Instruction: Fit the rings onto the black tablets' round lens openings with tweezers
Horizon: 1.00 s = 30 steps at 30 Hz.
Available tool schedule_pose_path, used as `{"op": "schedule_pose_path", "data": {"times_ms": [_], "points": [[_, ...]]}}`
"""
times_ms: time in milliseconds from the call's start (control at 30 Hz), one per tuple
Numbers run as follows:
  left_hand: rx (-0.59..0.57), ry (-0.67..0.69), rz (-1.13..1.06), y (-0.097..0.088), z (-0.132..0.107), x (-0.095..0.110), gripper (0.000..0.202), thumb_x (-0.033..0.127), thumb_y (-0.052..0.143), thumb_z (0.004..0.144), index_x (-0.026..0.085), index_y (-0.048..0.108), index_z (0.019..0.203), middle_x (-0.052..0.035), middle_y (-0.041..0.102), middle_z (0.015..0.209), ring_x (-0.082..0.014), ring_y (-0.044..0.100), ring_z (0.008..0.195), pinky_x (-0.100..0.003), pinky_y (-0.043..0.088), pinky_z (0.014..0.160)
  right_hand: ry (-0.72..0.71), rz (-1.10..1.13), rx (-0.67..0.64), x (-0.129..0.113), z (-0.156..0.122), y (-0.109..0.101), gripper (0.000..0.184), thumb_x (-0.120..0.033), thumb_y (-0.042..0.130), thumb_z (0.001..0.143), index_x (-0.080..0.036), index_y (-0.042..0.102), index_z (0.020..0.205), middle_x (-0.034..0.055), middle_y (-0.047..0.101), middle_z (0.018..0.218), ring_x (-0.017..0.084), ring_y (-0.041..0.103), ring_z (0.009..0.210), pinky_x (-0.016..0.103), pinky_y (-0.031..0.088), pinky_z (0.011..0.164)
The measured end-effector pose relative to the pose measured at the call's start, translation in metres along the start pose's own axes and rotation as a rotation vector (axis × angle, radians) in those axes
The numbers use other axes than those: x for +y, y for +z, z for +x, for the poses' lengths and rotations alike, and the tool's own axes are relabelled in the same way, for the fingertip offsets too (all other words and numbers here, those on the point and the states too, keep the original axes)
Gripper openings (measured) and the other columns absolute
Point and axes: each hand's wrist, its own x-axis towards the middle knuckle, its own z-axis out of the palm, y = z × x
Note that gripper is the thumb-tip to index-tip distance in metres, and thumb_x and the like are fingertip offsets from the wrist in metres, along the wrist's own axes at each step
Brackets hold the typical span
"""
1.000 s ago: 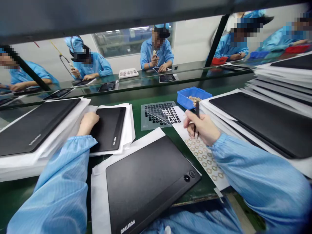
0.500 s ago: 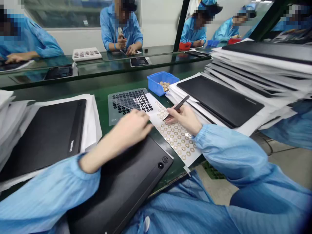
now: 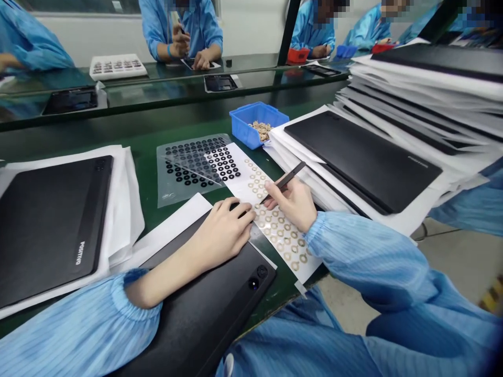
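A black tablet cover (image 3: 204, 314) with two round camera openings lies in front of me at the table edge. My left hand (image 3: 226, 230) rests on its far end, fingers apart and slightly curled near the edge of a white sheet of tan ring stickers (image 3: 285, 238). Black tweezers (image 3: 291, 174) are held in my right hand (image 3: 296, 201), their tips down at the sticker sheet. Whether a sticker is between the tips is too small to tell. A clear sheet of black rings (image 3: 186, 162) lies beyond, its right part overlapping the white sheet.
A blue bin (image 3: 247, 125) of small tan pieces stands behind the sheets. Black covers layered with white paper are stacked at right (image 3: 361, 157), and another cover (image 3: 55, 225) lies on paper at left. Co-workers (image 3: 184, 36) sit across the table.
My left hand has come down to rest on the tablet cover. My right hand still holds the tweezers over the sticker sheet, tips slightly lower. The view has tilted down.
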Motion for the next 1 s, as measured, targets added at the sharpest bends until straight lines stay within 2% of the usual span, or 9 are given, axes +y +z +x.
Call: {"op": "schedule_pose_path", "data": {"times_ms": [167, 300, 400, 533, 667, 800, 1000], "points": [[-0.012, 0.009, 0.031, 0.0, 0.0, 0.0, 0.027, 0.019, 0.038, 0.096, 0.011, 0.062, 0.107, -0.0119, 0.062, 0.115, -0.0304, 0.049, 0.108, -0.047, 0.046, 0.09, 0.027, 0.252, -0.052, -0.017, -0.01, -0.005, 0.04, -0.056, 0.071, 0.071, -0.02, 0.053, 0.074, 0.0001, 0.065, 0.055, 0.016, 0.066, 0.049, 0.026, 0.056, 0.048], [-0.004, 0.013, 0.01, 0.0, 0.002, -0.004, 0.028, 0.021, 0.04, 0.095, 0.011, 0.061, 0.11, -0.011, 0.061, 0.12, -0.0302, 0.049, 0.112, -0.047, 0.045, 0.094, 0.119, 0.321, -0.239, -0.045, -0.048, -0.012, 0.043, -0.057, 0.074, 0.067, -0.02, 0.053, 0.07, -0.0017, 0.061, 0.05, 0.013, 0.061, 0.043, 0.023, 0.053, 0.042], [0.085, 0.038, -0.061, -0.001, -0.007, -0.001, 0.027, 0.018, 0.04, 0.095, 0.009, 0.06, 0.111, -0.0128, 0.063, 0.117, -0.0287, 0.05, 0.114, -0.045, 0.045, 0.097, 0.243, 0.358, -0.342, -0.05, -0.078, -0.01, 0.042, -0.057, 0.072, 0.07, -0.02, 0.053, 0.07, -0.0017, 0.061, 0.05, 0.013, 0.06, 0.041, 0.024, 0.053, 0.04], [0.184, 0.109, -0.18, -0.009, -0.043, 0.018, 0.02, 0.009, 0.044, 0.092, 0.01, 0.058, 0.106, -0.0119, 0.064, 0.103, -0.0228, 0.055, 0.108, -0.036, 0.049, 0.093, 0.254, 0.424, -0.237, -0.033, -0.097, -0.001, 0.036, -0.053, 0.065, 0.079, -0.02, 0.05, 0.076, -0.0031, 0.059, 0.049, 0.013, 0.06, 0.04, 0.024, 0.053, 0.039], [0.078, 0.212, -0.255, -0.016, -0.077, 0.035, 0.025, 0.006, 0.048, 0.09, 0.004, 0.056, 0.114, -0.0157, 0.061, 0.11, -0.0269, 0.05, 0.114, -0.041, 0.045, 0.098, 0.227, 0.396, -0.172, -0.022, -0.099, 0.001, 0.032, -0.049, 0.062, 0.083, -0.02, 0.049, 0.081, -0.0032, 0.059, 0.048, 0.014, 0.059, 0.039, 0.024, 0.051, 0.038], [-0.018, 0.249, -0.231, -0.016, -0.08, 0.039, 0.031, 0.008, 0.047, 0.091, 0.007, 0.055, 0.122, -0.016, 0.058, 0.116, -0.0316, 0.046, 0.117, -0.048, 0.042, 0.098, 0.218, 0.362, -0.134, -0.025, -0.1, -0.001, 0.03, -0.046, 0.062, 0.084, -0.02, 0.048, 0.081, -0.0032, 0.058, 0.048, 0.014, 0.06, 0.038, 0.023, 0.052, 0.038], [-0.047, 0.242, -0.196, -0.015, -0.074, 0.039, 0.031, 0.008, 0.045, 0.093, 0.009, 0.054, 0.122, -0.015, 0.057, 0.119, -0.0319, 0.043, 0.119, -0.049, 0.038, 0.099, 0.191, 0.303, -0.143, -0.026, -0.102, 0.0, 0.027, -0.043, 0.061, 0.085, -0.02, 0.048, 0.078, -0.0032, 0.058, 0.048, 0.013, 0.06, 0.038, 0.022, 0.05, 0.038]]}}
